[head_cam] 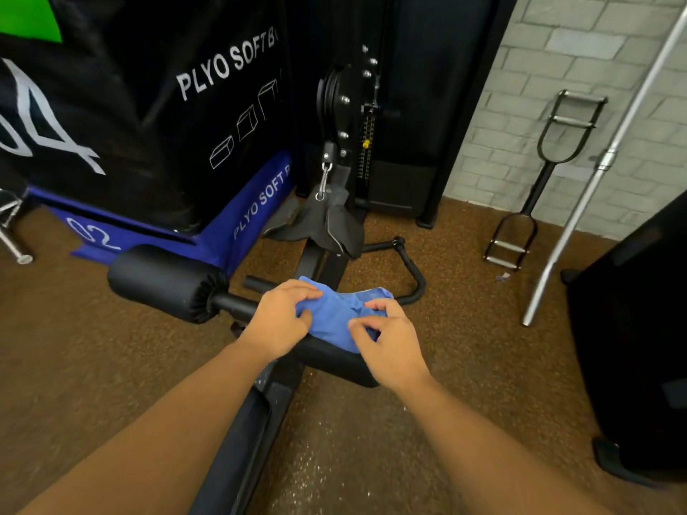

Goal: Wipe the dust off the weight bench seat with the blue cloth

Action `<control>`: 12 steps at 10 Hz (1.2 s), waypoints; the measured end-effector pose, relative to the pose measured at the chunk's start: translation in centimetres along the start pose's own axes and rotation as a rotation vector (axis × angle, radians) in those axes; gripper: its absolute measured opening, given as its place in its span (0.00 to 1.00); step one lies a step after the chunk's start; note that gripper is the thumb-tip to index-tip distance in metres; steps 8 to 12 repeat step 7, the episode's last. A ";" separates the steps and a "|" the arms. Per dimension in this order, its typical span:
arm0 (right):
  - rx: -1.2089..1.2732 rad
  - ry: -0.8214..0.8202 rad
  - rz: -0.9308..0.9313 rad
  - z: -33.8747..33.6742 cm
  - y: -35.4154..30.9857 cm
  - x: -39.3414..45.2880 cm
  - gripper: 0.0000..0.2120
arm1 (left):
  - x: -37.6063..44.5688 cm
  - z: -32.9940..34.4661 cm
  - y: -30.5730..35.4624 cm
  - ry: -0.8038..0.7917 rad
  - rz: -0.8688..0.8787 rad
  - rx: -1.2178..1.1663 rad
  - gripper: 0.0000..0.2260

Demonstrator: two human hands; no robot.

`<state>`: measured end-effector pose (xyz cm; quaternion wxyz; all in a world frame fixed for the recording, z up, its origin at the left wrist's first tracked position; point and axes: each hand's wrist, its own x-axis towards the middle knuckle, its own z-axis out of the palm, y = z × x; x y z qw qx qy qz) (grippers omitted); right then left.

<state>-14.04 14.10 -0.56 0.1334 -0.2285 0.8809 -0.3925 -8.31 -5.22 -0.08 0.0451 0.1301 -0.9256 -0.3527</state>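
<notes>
The blue cloth (336, 314) lies bunched on the far end of the black padded bench seat (334, 360). My left hand (279, 321) rests on the cloth's left side, fingers curled over its edge. My right hand (388, 340) pinches the cloth's right side between thumb and fingers. Both hands hold the cloth down on the seat. My hands and the cloth hide most of the seat.
A black foam roller pad (163, 282) sticks out left of the seat. Stacked plyo soft boxes (178, 143) stand behind it. A cable pulley machine (345, 117) is straight ahead, a steel barbell (594, 172) and a handle attachment (539, 180) lean on the brick wall at right.
</notes>
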 end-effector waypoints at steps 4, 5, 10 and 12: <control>-0.264 -0.126 -0.022 -0.3 2.2 -0.7 0.26 | -1.7 0.3 0.1 -0.101 -0.036 0.677 0.31; -0.375 -0.251 0.023 -1.2 1.5 -0.8 0.33 | -1.5 -0.2 1.1 -0.153 -0.101 0.664 0.30; -0.407 -0.156 0.003 -6.9 -1.0 -2.7 0.37 | -2.4 -2.4 7.1 -0.152 0.039 0.635 0.29; -0.407 -0.156 0.003 -6.9 -1.0 -2.7 0.37 | -2.4 -2.4 7.1 -0.152 0.039 0.635 0.29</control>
